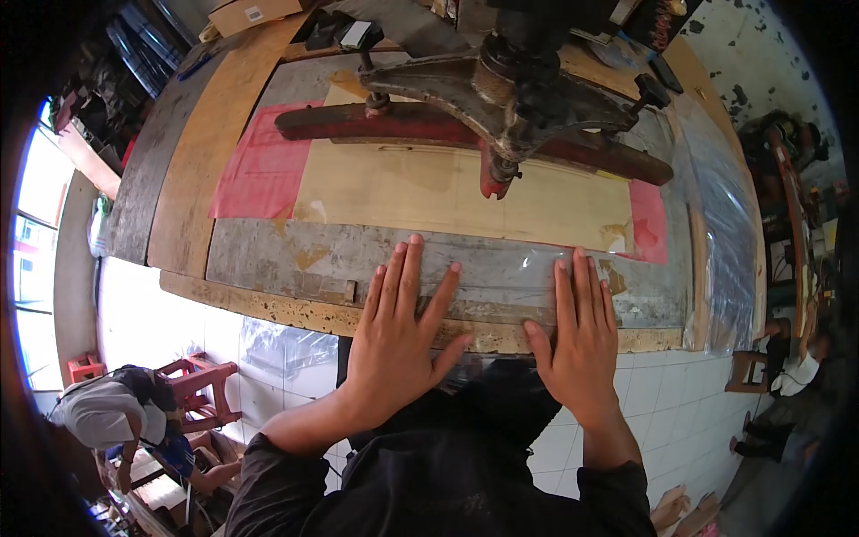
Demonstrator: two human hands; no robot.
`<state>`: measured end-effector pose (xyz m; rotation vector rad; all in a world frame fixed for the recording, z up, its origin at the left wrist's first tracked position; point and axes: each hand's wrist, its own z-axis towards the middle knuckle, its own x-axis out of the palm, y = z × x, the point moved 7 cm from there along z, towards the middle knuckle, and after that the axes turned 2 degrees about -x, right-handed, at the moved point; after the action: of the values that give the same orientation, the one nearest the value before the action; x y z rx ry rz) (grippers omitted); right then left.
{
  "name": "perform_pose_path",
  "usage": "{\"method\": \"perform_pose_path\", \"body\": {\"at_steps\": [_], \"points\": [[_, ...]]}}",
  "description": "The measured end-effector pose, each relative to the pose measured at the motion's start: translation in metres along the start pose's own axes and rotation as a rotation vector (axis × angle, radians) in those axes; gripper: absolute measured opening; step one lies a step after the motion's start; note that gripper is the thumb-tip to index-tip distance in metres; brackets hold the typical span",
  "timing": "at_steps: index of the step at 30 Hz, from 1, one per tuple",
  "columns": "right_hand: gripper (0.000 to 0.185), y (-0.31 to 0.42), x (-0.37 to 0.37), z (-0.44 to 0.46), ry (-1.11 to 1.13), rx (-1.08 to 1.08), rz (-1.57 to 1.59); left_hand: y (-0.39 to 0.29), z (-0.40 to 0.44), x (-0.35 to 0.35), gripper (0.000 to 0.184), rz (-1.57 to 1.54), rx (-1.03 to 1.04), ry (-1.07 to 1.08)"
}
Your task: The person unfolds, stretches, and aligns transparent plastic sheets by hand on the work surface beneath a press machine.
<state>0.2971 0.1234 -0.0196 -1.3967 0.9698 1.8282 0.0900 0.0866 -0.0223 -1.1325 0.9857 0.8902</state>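
Observation:
My left hand (389,336) lies flat near the front of a grey metal plate (246,259), its fingers spread and pointing away from me. To its right, my right hand (582,345) also rests palm down, fingers straight and thumb apart. Under and between the fingertips of both hands is a clear plastic sheet (514,268) that catches the light. Just beyond the fingertips lies a tan sheet (403,192) with taped, stained edges and pink film (259,166) at both ends. A small metal block (350,291) sits left of my left hand.
Above the tan sheet hangs a heavy press bracket (497,89) with a long red-brown bar (412,123). Bundled clear plastic (727,233) lies along the right side. A person in a cap (103,416) sits at lower left near a red stool (201,385). Another person (796,371) is at far right.

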Motion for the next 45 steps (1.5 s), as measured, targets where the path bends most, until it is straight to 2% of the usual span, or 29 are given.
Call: {"method": "perform_pose_path", "body": {"at_steps": [6, 8, 10, 12, 14, 21, 23, 26, 32, 40, 45], "points": [[0.073, 0.010, 0.000, 0.010, 0.002, -0.055, -0.119, -0.013, 0.003, 0.001, 0.079, 0.020, -0.018, -0.055], [0.071, 0.009, 0.005, 0.011, -0.027, -0.040, 0.052, -0.017, 0.005, 0.007, 0.080, 0.025, -0.006, -0.071], [0.069, 0.013, 0.006, 0.011, -0.045, -0.029, 0.055, -0.019, 0.009, 0.014, 0.083, -0.111, 0.030, -0.061], [0.067, 0.018, 0.006, 0.013, -0.059, -0.018, 0.060, -0.023, 0.012, 0.016, 0.082, -0.067, 0.031, -0.081], [0.065, 0.027, 0.006, 0.016, -0.028, -0.035, -0.101, -0.027, 0.014, 0.016, 0.081, -0.024, 0.038, -0.097], [0.065, 0.036, 0.009, 0.027, -0.012, -0.102, -0.182, -0.029, 0.017, 0.013, 0.079, 0.020, 0.030, -0.076], [0.062, 0.032, 0.015, 0.031, -0.034, -0.116, 0.234, -0.029, 0.018, 0.015, 0.080, 0.025, 0.042, -0.056], [0.062, 0.039, 0.009, 0.031, -0.024, -0.163, 0.120, -0.028, 0.019, 0.018, 0.080, 0.012, 0.098, -0.071], [0.061, 0.035, 0.012, 0.030, 0.009, -0.195, 0.089, -0.028, 0.020, 0.014, 0.083, -0.050, 0.104, -0.051], [0.065, 0.008, 0.002, 0.012, -0.008, -0.109, -0.025, -0.024, 0.020, 0.009, 0.073, -0.088, 0.074, -0.077], [0.067, -0.006, -0.002, 0.002, 0.005, -0.048, -0.048, -0.012, 0.010, 0.003, 0.074, -0.063, -0.012, -0.114]]}}
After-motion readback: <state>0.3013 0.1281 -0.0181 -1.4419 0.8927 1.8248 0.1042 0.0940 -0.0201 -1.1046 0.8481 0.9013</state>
